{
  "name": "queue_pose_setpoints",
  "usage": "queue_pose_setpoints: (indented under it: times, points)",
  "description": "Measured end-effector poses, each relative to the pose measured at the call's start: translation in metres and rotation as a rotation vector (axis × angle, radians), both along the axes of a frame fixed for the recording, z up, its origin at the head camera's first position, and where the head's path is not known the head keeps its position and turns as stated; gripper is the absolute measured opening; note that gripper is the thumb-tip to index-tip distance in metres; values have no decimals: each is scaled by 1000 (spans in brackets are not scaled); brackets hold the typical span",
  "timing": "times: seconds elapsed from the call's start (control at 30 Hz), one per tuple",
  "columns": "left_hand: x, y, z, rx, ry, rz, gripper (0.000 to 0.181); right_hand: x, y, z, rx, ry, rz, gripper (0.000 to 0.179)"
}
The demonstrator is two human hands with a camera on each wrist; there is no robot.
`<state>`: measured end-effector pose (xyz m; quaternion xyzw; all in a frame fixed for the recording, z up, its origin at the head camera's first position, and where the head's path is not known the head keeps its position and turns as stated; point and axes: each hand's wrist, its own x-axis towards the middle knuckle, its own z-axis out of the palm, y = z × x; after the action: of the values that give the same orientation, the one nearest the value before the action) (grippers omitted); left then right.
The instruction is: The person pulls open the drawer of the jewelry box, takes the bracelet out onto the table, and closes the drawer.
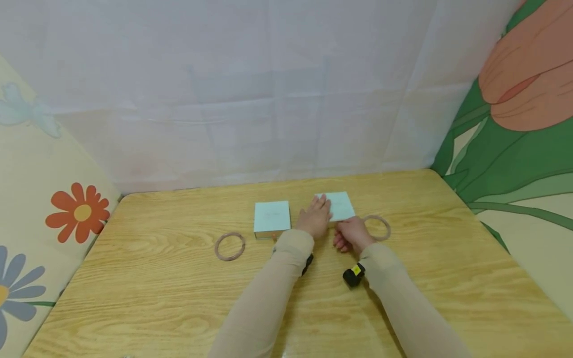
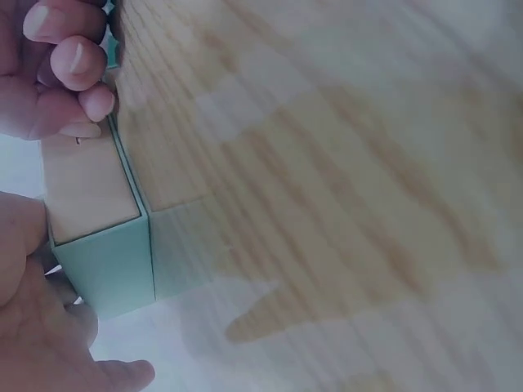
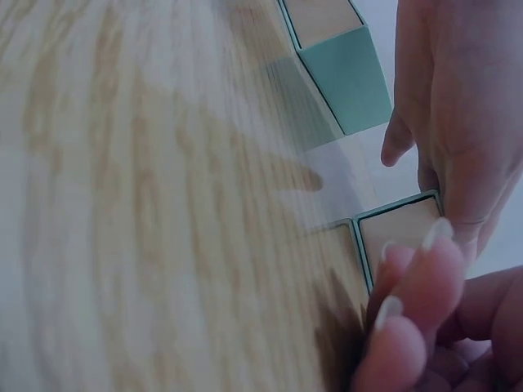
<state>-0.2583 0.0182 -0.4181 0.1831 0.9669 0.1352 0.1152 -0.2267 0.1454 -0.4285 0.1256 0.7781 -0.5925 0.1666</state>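
Two pale mint-green drawer boxes with tan fronts stand on the table. My left hand (image 1: 315,219) rests on the right-hand drawer box (image 1: 341,206), fingers stretched over its lid and thumb held off to the side. At the front of this same box, my right hand (image 1: 352,233) has its fingers curled and its fingertips pinching at the middle of the tan drawer front (image 2: 90,192). What lies between those fingertips is hidden. The drawer sits level with its sleeve. Left of my hands is the other drawer box (image 1: 272,217), closed, with a small orange tab at its front.
A thin pinkish ring (image 1: 230,246) lies left of the boxes. Another such ring (image 1: 377,227) lies to the right, partly behind my right hand. The wood-grain table (image 1: 179,298) meets a white cloth backdrop (image 1: 250,99), with flower-painted panels on both sides.
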Motion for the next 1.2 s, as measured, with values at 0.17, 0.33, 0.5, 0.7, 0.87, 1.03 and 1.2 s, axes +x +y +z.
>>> queue_pose_setpoints:
  times: [0.17,0.33,0.5,0.7,0.87,1.03,1.2]
  points:
    - [1,0,3,12,-4,3,51,-1,-1,0,-1,7,2,22]
    - [3,-1,7,13,0,0,51,-1,-1,1,-14,10,-2,23]
    - [4,-1,8,0,7,-4,51,-1,-1,1,-11,-1,-9,24]
    - [3,1,5,-26,15,-4,52,0,-1,0,-1,-5,-4,24]
    - [1,2,2,-31,10,-2,52,0,2,-1,18,4,12,24]
    - [-2,4,2,-35,16,12,52,1,3,-3,53,26,44,25]
    - [-3,5,4,-55,27,17,52,4,3,-3,49,35,51,25]
